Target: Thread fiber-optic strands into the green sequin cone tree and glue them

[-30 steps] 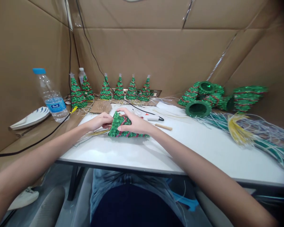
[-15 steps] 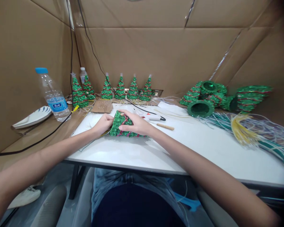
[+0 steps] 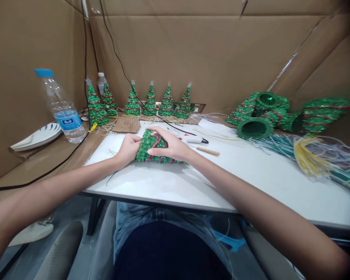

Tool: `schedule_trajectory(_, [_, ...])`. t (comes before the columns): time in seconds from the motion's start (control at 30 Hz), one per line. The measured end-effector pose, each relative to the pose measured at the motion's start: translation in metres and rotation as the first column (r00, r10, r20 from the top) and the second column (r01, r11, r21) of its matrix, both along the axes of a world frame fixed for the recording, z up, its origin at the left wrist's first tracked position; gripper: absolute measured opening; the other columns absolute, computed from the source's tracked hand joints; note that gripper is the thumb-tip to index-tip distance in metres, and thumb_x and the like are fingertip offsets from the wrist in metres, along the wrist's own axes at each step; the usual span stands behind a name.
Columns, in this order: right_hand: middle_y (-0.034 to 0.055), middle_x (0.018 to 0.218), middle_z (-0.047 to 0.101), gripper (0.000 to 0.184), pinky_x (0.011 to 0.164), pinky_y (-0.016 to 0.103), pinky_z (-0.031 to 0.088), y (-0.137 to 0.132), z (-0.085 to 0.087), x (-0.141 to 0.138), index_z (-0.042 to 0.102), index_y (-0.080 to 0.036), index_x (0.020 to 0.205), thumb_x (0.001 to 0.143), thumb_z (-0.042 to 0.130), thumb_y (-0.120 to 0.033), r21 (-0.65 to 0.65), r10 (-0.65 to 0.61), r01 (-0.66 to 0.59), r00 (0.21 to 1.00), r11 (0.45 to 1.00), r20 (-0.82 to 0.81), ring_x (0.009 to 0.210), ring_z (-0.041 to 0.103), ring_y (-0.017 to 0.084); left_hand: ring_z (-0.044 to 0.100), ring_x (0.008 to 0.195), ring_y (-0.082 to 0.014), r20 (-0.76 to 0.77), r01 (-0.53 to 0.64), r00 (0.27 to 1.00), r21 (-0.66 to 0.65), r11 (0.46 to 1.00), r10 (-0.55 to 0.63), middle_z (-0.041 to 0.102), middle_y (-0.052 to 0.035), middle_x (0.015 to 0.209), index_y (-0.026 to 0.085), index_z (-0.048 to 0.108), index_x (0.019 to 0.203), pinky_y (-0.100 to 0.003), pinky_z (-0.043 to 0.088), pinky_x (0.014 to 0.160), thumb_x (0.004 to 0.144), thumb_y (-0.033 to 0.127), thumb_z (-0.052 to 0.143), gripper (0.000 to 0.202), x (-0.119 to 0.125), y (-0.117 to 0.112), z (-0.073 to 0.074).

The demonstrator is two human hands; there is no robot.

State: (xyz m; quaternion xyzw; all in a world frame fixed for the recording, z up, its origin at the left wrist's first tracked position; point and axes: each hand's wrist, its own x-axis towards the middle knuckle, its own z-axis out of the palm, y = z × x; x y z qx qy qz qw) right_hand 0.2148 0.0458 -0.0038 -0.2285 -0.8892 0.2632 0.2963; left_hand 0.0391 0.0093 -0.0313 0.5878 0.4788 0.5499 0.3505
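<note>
A green sequinned tree cone with red trim [image 3: 150, 146] lies on its side on the white table [image 3: 210, 182], near its far left part. My left hand [image 3: 128, 148] is closed against the cone's narrow left end. My right hand [image 3: 169, 144] curls over the top of the cone, with the thumb along its front. Thin pale strands trail from under my left hand toward the table edge.
Several finished small trees [image 3: 159, 102] stand along the cardboard back wall. A water bottle [image 3: 61, 109] and a plate [image 3: 36, 137] sit at left. A black-tipped tool [image 3: 197, 141] and a wooden stick [image 3: 208, 151] lie behind my right hand. Green cones [image 3: 259, 116] and strand bundles [image 3: 312, 155] fill the right.
My hands keep hold of the cone; my left hand has closed in tighter against its end. The camera has tilted down a little, so everything sits higher in view.
</note>
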Motion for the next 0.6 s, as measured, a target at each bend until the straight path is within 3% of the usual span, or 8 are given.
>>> schedule_trajectory(0.33, [0.0114,0.128,0.055,0.080,0.101,0.046,0.039,0.0055,-0.0020,0.0003,0.040,-0.018,0.134,0.069,0.067,-0.055,-0.026,0.016,-0.015,1.000,1.000,0.023,0.118,0.052,0.030,0.023,0.042,-0.0048,0.005,0.006,1.000,-0.018,1.000,-0.006,0.026,0.0053,0.039,0.019,0.033,0.035,-0.020,0.018,0.039,0.056,0.041,0.070,0.048,0.0000,0.0035,-0.0011])
schedule_trajectory(0.43, [0.0100,0.130,0.055,0.072,0.102,0.047,0.036,0.0082,-0.0023,0.0014,0.041,-0.018,0.134,0.072,0.062,-0.049,-0.029,0.047,-0.047,0.999,0.998,0.017,0.121,0.050,0.030,0.024,0.043,-0.0053,0.006,0.028,1.000,-0.020,0.999,-0.028,0.025,0.0055,0.038,0.018,0.034,0.034,-0.020,0.019,0.040,0.057,0.040,0.070,0.048,0.0001,0.0032,-0.0009])
schedule_trajectory(0.6, [0.0097,0.131,0.055,0.071,0.102,0.047,0.036,0.0080,-0.0005,0.0024,0.040,-0.018,0.136,0.073,0.060,-0.045,-0.021,0.064,-0.063,0.998,0.998,0.025,0.121,0.051,0.030,0.025,0.043,-0.0050,-0.117,0.059,0.991,0.001,0.998,-0.058,0.029,0.0051,0.038,0.017,0.036,0.034,-0.021,0.019,0.042,0.059,0.042,0.069,0.048,-0.0034,-0.0005,0.0053])
